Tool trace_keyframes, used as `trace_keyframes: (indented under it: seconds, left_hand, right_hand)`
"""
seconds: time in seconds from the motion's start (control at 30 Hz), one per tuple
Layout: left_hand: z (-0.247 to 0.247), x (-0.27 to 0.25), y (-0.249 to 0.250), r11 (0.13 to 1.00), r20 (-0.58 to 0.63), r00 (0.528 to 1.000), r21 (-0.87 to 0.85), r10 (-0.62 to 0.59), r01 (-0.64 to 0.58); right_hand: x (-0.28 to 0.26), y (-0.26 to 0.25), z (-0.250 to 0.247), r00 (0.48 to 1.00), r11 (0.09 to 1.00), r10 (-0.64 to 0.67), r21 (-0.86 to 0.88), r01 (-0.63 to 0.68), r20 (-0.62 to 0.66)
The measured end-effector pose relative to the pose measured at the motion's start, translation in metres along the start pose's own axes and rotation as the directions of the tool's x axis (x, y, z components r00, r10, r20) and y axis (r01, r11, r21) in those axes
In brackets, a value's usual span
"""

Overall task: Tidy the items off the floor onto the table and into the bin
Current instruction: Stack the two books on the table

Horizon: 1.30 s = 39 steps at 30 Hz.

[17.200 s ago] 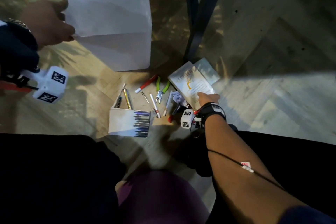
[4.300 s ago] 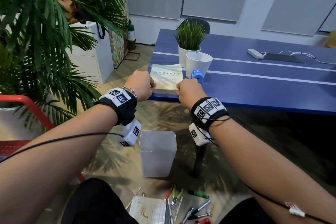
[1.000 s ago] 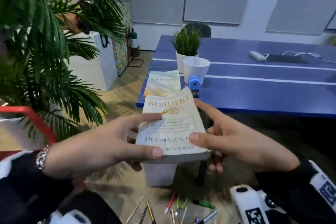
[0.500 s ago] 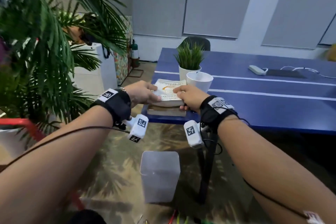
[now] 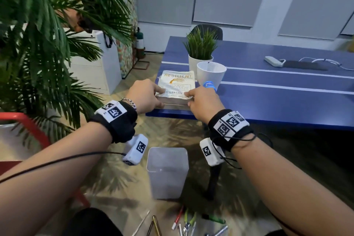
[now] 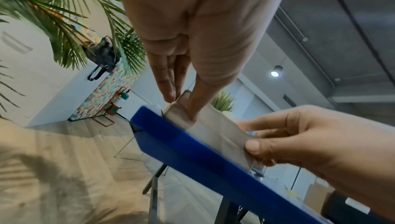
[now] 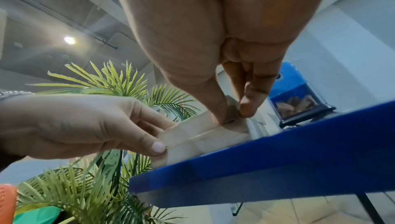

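The pale "Resilient" book (image 5: pixel 177 82) lies on top of another book (image 5: pixel 173 105) at the near left corner of the blue table (image 5: pixel 268 101). My left hand (image 5: pixel 161 97) pinches its near left corner, fingers on the cover and thumb at the page edge (image 7: pixel 158 139). My right hand (image 5: pixel 188 98) pinches the near right corner the same way (image 6: pixel 256 143). The clear bin (image 5: pixel 167 172) stands on the floor below the table edge. Several pens and a pair of pliers (image 5: pixel 183 224) lie on the floor in front of the bin.
A white cup (image 5: pixel 210 72), a blue sharpener (image 5: pixel 209 84) and a small potted plant (image 5: pixel 200 51) stand just right of and behind the books. A big palm (image 5: pixel 38 44) and a red chair (image 5: pixel 28 126) are at my left. A table leg (image 5: pixel 213 184) stands beside the bin.
A second ago both hands held the Resilient book in the air before me. It now lies on the other book on the table, with both hands still at its near corners.
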State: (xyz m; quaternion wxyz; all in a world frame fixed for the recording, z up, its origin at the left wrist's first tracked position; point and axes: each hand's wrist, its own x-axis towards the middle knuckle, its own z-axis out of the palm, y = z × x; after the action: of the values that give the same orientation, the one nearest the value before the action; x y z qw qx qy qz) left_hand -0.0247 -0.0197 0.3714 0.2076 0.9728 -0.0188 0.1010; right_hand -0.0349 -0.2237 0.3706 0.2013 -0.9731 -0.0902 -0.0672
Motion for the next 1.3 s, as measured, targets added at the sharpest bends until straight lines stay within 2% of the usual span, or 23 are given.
trace_keyframes:
  seconds: [0.1,0.4,0.67,1.07,1.17,1.27,1.3]
  left_hand:
    - [0.006,-0.003,0.002,0.998,-0.062,0.998,0.068,0.012,-0.008]
    - [0.014,-0.006,0.002,0.992,-0.104,0.994,0.124,0.024,-0.011]
    - [0.015,0.003,-0.006,1.000,-0.090,0.996,0.001,-0.024,0.024]
    - [0.024,-0.003,-0.010,0.998,-0.167,0.985,-0.051,-0.033,0.025]
    - [0.021,-0.004,-0.007,0.998,-0.138,0.990,-0.062,-0.042,0.033]
    - [0.014,-0.013,-0.001,1.000,-0.095,0.995,0.003,-0.027,0.027]
    - [0.012,-0.024,0.002,0.999,-0.118,0.993,0.050,0.007,-0.001]
  right_hand:
    - [-0.001,0.003,0.001,1.000,1.000,-0.005,-0.002,0.005,-0.027]
    - [0.006,0.007,0.008,0.998,0.999,-0.030,-0.033,0.028,-0.055]
    - [0.010,0.008,0.018,0.998,0.998,-0.035,-0.059,0.031,-0.060]
    - [0.010,0.009,0.018,0.996,0.998,-0.036,-0.054,0.032,-0.076]
    - [0.004,0.008,0.018,0.998,0.998,-0.034,-0.054,0.031,-0.061]
    - [-0.009,0.002,0.012,1.000,0.999,-0.016,-0.032,0.015,-0.026]
    - [-0.018,0.000,0.009,0.999,0.999,-0.032,-0.043,0.031,-0.027]
